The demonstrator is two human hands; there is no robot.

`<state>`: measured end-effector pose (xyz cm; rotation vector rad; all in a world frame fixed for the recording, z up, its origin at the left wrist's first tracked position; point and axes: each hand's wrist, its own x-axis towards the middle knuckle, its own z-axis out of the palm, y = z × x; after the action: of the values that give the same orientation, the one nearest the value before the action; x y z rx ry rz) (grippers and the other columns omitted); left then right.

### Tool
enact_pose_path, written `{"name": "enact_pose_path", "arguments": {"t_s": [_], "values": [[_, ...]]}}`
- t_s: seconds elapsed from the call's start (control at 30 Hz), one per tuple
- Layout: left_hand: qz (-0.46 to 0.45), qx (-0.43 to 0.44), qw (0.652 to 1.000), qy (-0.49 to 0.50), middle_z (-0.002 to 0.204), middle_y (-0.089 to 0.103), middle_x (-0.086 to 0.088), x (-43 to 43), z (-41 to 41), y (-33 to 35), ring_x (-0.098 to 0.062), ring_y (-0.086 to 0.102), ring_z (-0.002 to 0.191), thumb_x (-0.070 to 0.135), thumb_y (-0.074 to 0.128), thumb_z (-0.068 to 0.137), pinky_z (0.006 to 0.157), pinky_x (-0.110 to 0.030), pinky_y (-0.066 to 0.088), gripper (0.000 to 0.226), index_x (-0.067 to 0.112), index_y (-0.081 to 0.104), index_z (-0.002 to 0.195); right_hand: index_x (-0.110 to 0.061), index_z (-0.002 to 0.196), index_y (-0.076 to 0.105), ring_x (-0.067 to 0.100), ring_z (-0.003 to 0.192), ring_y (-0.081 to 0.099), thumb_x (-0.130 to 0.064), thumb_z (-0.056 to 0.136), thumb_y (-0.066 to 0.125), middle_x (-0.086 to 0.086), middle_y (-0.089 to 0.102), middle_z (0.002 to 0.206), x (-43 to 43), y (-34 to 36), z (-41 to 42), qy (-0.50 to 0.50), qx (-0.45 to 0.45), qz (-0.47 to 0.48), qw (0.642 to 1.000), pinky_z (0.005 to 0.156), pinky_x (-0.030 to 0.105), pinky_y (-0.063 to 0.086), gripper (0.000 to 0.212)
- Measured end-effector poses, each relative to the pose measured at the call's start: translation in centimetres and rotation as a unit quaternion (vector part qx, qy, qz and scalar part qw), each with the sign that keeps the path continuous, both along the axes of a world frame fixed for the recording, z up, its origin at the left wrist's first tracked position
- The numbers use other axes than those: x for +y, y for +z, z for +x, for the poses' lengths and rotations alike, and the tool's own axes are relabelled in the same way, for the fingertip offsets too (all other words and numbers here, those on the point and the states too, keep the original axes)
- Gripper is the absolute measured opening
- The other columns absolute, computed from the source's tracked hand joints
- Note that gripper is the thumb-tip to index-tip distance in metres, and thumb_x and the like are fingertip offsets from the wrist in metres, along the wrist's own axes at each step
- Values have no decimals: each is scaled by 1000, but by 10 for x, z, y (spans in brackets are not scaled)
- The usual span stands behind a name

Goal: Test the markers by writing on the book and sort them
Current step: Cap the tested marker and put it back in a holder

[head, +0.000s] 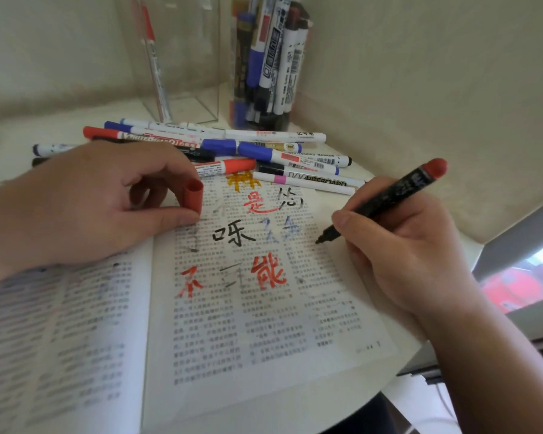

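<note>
Trying a black marker on the open book

The right hand [398,245] fingers pinch a black marker [386,198] with a round red end. Its tip is at the right page of the paper book [248,324]; I cannot tell if it touches. The left hand [85,208] rests on the book, and its thumb and fingers pinch the smooth red cap [193,195]. Many test marks are done. The heap of markers [264,151] on the counter [10,136] looks left to try. One clear jar [270,57] is full.

Bare left hand [85,208], bare right hand [405,245]
</note>
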<state>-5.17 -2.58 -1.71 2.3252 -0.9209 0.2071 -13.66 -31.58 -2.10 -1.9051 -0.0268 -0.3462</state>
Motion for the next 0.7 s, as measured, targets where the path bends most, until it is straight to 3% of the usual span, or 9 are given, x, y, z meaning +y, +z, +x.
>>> {"name": "enact_pose_path", "arguments": {"t_s": [0.17,0.33,0.4,0.53,0.7], "values": [[2,-8,1000,-8,96,63,32,-1,-2,3,-3,59,76,49,71,71,61,-14,40,31,50,56,98,-17,74,66,11,52,51,-22,79,69,8,60,61,2,2,-2,21,22,-60,998,57,28,39,8],[0,-8,1000,-8,94,62,35,-1,-2,2,-1,59,77,49,73,72,62,-11,40,32,48,57,100,-14,72,61,10,51,48,-20,77,66,-4,53,54,2,2,-1,-2,20,-69,997,56,28,37,9],[3,-8,1000,-9,95,62,34,0,-2,2,-2,59,77,59,76,75,61,-14,40,33,50,56,100,-11,70,57,12,50,45,-18,75,64,-5,48,51,2,0,1,-26,18,-68,997,54,29,36,11],[0,-1,1000,-14,98,63,30,1,-2,3,-2,58,74,66,61,74,60,-16,41,31,51,56,101,-9,69,59,12,48,44,-14,75,65,-3,48,50,-1,2,1,17,25,-45,999,53,28,34,10],[-1,-6,1000,-11,95,63,32,0,-2,2,-3,58,75,57,77,76,60,-14,40,32,51,57,100,-11,69,60,13,49,46,-16,76,67,-1,50,52,-3,2,2,30,20,-52,998,54,28,36,12]]}}
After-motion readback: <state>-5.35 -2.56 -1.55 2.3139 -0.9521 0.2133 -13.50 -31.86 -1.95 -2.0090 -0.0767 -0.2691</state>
